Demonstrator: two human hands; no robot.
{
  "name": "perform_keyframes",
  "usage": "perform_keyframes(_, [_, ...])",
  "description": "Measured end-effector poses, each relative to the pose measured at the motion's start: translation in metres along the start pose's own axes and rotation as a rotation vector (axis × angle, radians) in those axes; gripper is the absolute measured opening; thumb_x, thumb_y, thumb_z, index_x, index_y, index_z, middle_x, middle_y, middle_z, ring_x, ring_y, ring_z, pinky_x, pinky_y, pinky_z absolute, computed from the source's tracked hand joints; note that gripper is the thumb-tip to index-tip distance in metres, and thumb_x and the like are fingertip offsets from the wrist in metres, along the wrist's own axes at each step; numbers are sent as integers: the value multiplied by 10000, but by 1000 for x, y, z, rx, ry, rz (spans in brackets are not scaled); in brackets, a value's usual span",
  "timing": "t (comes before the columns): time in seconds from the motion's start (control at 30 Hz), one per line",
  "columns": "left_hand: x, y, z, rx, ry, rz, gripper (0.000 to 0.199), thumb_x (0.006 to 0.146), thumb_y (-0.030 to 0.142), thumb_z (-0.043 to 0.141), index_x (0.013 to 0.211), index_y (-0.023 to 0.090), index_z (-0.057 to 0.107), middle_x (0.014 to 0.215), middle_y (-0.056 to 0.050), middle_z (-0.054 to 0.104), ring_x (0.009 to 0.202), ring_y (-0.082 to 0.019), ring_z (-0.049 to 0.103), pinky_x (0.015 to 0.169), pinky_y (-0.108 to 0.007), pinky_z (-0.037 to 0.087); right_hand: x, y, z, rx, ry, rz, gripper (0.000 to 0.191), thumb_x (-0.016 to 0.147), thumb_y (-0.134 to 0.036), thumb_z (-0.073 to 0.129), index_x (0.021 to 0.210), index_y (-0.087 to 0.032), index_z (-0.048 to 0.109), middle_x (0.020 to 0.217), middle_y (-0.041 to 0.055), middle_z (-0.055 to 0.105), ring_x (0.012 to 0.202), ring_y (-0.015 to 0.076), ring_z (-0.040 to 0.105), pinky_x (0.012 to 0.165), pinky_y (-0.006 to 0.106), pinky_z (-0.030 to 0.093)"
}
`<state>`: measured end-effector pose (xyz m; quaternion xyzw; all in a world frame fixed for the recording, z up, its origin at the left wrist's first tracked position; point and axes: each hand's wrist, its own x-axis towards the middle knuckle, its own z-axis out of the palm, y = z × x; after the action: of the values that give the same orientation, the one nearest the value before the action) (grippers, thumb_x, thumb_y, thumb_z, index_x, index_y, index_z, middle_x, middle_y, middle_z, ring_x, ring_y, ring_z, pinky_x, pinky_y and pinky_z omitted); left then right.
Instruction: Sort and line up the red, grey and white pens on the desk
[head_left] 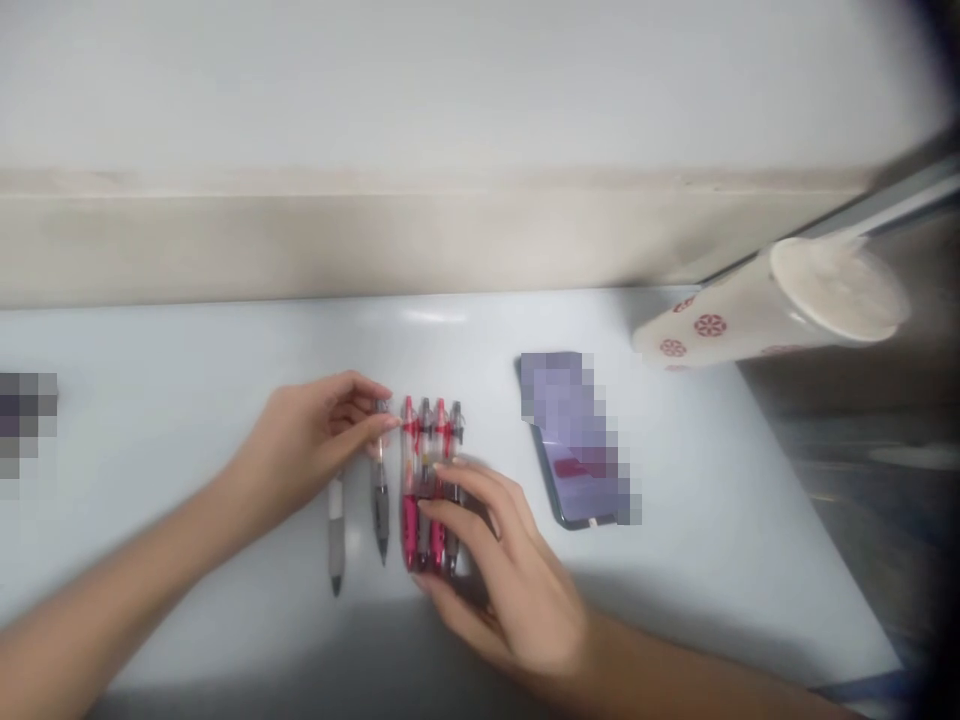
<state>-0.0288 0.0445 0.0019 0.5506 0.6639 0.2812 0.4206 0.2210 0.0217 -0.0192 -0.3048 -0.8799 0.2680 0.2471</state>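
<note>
My left hand (pixel 322 425) pinches the top end of a clear pen with a black grip (pixel 382 505), its tip pointing toward me. To the right of that pen, several click pens lie side by side in a row, pink-red (pixel 409 520) alternating with black (pixel 426 415). Curled over this row is my right hand (pixel 510 570), fingertips on the barrels and thumb against the tip ends. It hides part of the lower right barrels. A white pen with a grey grip (pixel 336 540) lies apart on the left, its upper end behind my left hand.
A smartphone (pixel 555 500), partly pixelated, lies right of the pens on the white table (pixel 187 380). A lidded white cup with red flower prints (pixel 742 315) stands at the back right. A blurred-out dark object (pixel 26 420) sits at the left edge. Behind runs a pale wall (pixel 375 240).
</note>
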Motion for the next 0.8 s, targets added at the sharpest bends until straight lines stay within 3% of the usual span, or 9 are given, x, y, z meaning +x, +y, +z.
perform_keyframes(0.27, [0, -2, -2, -15, -39, 3, 372, 900, 513, 696, 1105, 203, 687, 832, -37, 742, 721, -205, 737, 704, -345, 610, -2, 0, 2, 1, 8, -2, 361, 933, -214, 652, 1281, -152, 577, 1358, 175, 568, 1358, 304, 514, 1117, 475, 519])
perform_keyframes(0.4, [1, 0, -2, -74, -17, -22, 533, 830, 504, 768, 1250, 214, 615, 910, -34, 735, 701, -206, 739, 658, -343, 607, -2, 1, 1, 6, -2, -3, 389, 925, -205, 655, 1300, -163, 562, 1367, 165, 561, 1361, 302, 507, 1117, 477, 515])
perform_keyframes(0.63, [0, 0, 0, -22, -19, -30, 385, 814, 541, 773, 987, 200, 728, 792, -44, 735, 706, -214, 716, 653, -334, 583, 0, 1, -1, 29, -3, 15, 366, 936, -200, 632, 1295, -171, 562, 1372, 156, 563, 1353, 287, 518, 1112, 459, 516])
perform_keyframes(0.8, [-1, -1, 4, -38, 21, 13, 454, 808, 502, 785, 1150, 212, 717, 834, -43, 730, 749, -210, 708, 693, -344, 604, 0, 0, -3, 45, -7, 21, 360, 942, -214, 633, 1292, -167, 567, 1387, 159, 572, 1381, 287, 510, 1125, 464, 509])
